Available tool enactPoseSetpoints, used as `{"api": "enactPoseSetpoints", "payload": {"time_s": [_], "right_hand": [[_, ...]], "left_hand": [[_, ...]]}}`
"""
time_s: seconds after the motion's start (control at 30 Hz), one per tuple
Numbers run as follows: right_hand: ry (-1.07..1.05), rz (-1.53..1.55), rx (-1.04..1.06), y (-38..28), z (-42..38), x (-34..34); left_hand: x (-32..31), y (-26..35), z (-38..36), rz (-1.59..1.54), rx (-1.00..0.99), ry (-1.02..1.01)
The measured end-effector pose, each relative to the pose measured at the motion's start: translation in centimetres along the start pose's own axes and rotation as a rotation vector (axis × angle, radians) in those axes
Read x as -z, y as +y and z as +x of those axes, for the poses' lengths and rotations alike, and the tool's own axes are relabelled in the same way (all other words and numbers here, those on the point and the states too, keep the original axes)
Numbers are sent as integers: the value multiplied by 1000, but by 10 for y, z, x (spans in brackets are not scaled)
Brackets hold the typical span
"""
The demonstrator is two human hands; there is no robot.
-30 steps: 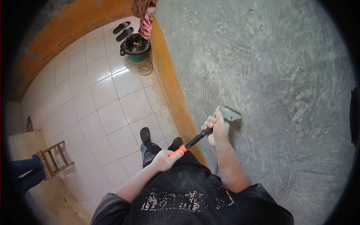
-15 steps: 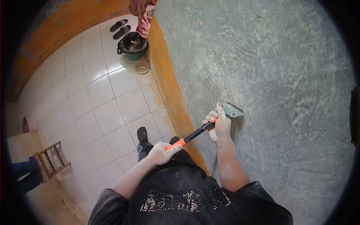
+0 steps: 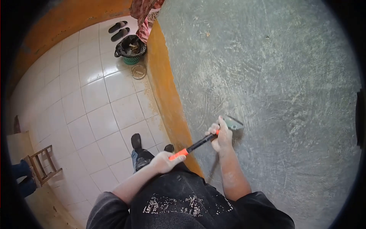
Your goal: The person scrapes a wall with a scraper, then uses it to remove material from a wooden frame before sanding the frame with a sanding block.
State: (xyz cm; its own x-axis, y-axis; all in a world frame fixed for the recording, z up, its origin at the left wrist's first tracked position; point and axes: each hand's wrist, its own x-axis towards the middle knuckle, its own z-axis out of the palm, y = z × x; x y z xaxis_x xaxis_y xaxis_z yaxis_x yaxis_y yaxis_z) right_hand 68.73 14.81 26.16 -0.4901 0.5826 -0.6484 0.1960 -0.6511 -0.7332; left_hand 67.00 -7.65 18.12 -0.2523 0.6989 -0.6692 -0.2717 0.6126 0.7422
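the scraper [image 3: 213, 135] runs lengthwise from the left hand [image 3: 163, 162], closed on its orange grip end, up to the right hand [image 3: 221, 136] (nearer the blade [image 3: 233, 123]), fingers wrapped round the neck; the blade lies against the grey wall [image 3: 274, 76].

The scraper [image 3: 232, 123] blade has slid lower down the wall [image 3: 274, 76].

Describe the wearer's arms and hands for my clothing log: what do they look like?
Both arms are bare from the elbows down, with no gloves, watch or rings in view. The left hand and right hand are uncovered. Pale dust coats the right forearm. Dark grey short sleeves end above the elbows; they belong to a black shirt with a speckled white print.
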Motion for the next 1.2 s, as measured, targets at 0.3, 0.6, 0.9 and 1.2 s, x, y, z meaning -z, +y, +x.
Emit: {"api": "enactPoseSetpoints", "payload": {"time_s": [0.3, 0.6, 0.9, 1.2], "right_hand": [[-7, -15, 22, 3, 2, 5], [17, 79, 5, 4, 2, -1], [15, 85, 7, 6, 7, -2], [19, 195, 33, 17, -14, 12]], "left_hand": [[-1, 0, -4, 54, -94, 37], [11, 8, -6, 111, -57, 10], [20, 5, 0, 172, -57, -17], [16, -7, 2, 173, -101, -29]]}}
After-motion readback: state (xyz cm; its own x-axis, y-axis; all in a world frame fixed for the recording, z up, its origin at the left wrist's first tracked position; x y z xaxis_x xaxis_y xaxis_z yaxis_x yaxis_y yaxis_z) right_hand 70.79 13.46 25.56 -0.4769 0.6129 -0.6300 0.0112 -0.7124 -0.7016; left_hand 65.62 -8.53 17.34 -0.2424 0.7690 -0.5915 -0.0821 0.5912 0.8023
